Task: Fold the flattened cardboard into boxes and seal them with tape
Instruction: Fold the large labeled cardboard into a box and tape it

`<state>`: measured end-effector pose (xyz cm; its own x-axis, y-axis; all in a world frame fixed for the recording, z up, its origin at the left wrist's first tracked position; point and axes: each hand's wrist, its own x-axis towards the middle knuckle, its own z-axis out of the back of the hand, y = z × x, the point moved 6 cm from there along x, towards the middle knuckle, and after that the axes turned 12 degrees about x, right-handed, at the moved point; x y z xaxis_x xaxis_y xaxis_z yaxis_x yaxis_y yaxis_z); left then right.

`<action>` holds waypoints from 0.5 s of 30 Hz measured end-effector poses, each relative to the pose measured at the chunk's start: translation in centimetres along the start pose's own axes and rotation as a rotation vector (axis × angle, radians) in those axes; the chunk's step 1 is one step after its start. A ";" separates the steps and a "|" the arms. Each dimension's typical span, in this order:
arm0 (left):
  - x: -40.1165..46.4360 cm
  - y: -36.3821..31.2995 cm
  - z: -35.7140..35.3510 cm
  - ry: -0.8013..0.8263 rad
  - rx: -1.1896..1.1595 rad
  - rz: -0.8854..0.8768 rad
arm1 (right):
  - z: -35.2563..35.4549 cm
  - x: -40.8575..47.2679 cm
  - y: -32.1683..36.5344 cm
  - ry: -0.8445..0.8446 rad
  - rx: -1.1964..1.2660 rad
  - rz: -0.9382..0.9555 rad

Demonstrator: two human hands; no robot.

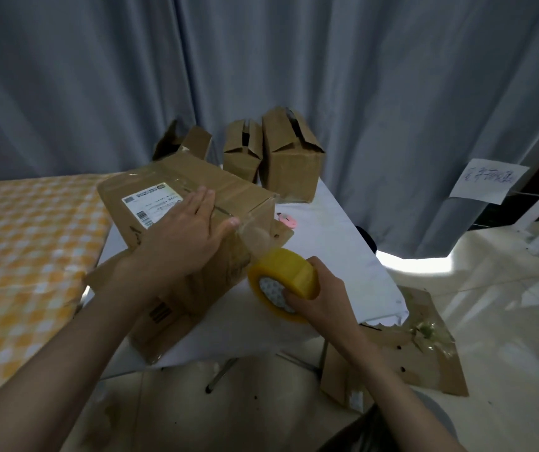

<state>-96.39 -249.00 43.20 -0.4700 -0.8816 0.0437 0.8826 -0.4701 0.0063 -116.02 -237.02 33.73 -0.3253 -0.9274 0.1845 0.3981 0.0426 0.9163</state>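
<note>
A brown box (196,203) with a white label lies tilted on the desk (343,243); clear tape runs from its right edge to the yellow roll (289,275).

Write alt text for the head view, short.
A person's left hand presses flat on top of a cardboard box on a white table, while the right hand grips a yellow tape roll, clear tape stretched to the box's edge. Three folded boxes stand behind, before grey curtains.
</note>
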 end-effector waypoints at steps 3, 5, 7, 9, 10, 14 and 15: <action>-0.1 0.5 0.6 0.017 0.001 0.018 | -0.8 0.5 0.1 0.027 0.077 0.012; 0.0 0.7 1.0 0.033 -0.002 0.021 | -1.2 0.7 0.0 0.087 0.098 0.003; -0.1 0.6 1.0 0.044 0.010 0.027 | -1.2 0.9 0.0 0.160 0.188 -0.025; -0.1 0.2 0.7 0.035 0.033 0.030 | -0.4 1.5 -0.2 0.163 0.329 -0.056; -0.1 0.0 0.5 0.023 0.049 0.030 | 0.1 2.1 -0.6 0.127 0.377 -0.083; 0.1 -0.4 0.1 -0.003 0.072 0.029 | 1.7 8.0 -2.6 -0.086 0.304 -0.108; 0.1 -0.4 0.1 -0.001 0.070 0.027 | 1.6 10.0 -3.3 -0.106 0.196 -0.085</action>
<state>-96.78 -248.95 43.26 -0.4458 -0.8940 0.0457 0.8939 -0.4419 0.0749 -121.99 -245.86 33.19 -0.4424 -0.8872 0.1307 0.1947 0.0472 0.9797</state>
